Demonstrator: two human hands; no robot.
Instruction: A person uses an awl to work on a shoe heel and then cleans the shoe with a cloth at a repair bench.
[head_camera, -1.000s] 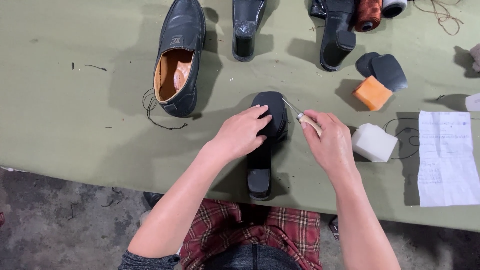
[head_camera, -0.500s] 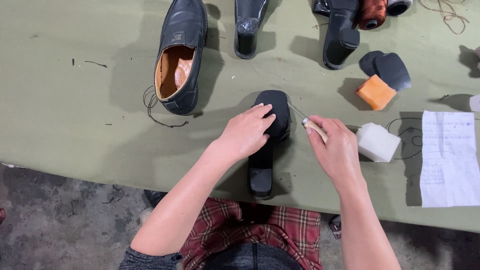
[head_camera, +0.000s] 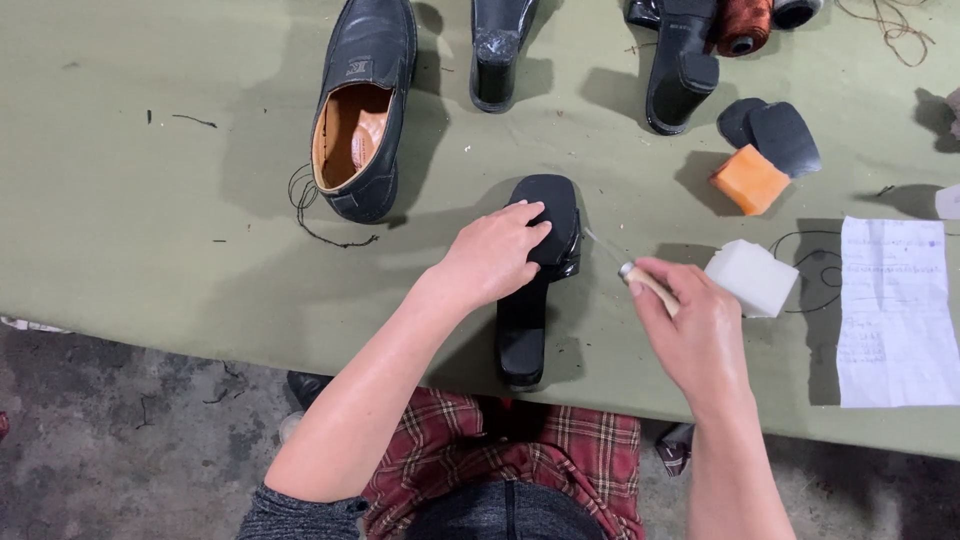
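Hands working a black shoe sole on the desk

Left hand (head_camera: 492, 262) presses the stiff, light sole (head_camera: 538, 270) flat; right hand (head_camera: 698, 335) grips a wooden-handled awl (head_camera: 640, 280) (thin, sharp tip), best held by the handle.

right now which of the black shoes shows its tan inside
The loafer left of the left hand; it lies sole down, opening up. The others show only black soles.

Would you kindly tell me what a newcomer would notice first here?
At the centre, the left hand presses down on an upturned black shoe while the right hand holds a wooden-handled awl beside it. Farther back on the green table lies a black loafer, tan inside.
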